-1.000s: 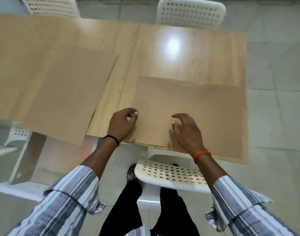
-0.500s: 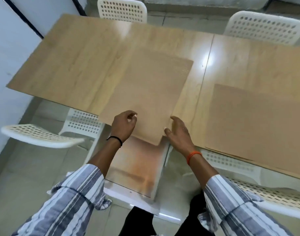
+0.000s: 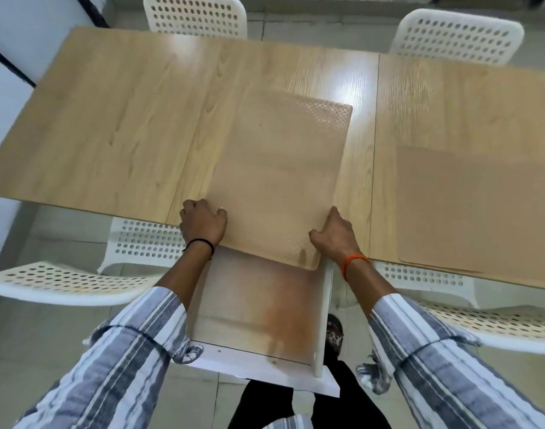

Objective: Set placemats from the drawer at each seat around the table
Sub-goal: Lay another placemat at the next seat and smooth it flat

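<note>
Head view now looks straight down on the middle placemat [image 3: 277,181], which half a second ago lay skewed and a second ago was off to the left while both hands smoothed the right placemat [image 3: 478,209]. That right one lies flat at its seat, untouched. The middle placemat lies lengthwise across the tabletop [image 3: 116,125], its near end hanging over the open drawer [image 3: 259,308]. Left hand [image 3: 203,226] grips its near left edge with curled fingers; right hand [image 3: 334,235] pinches its near right edge, thumb out to the left. Judging from this, one seat is done and the person has turned to the next mat, which still needs moving in front of a chair [image 3: 141,243]; the drawer bottom shows no further mats
</note>
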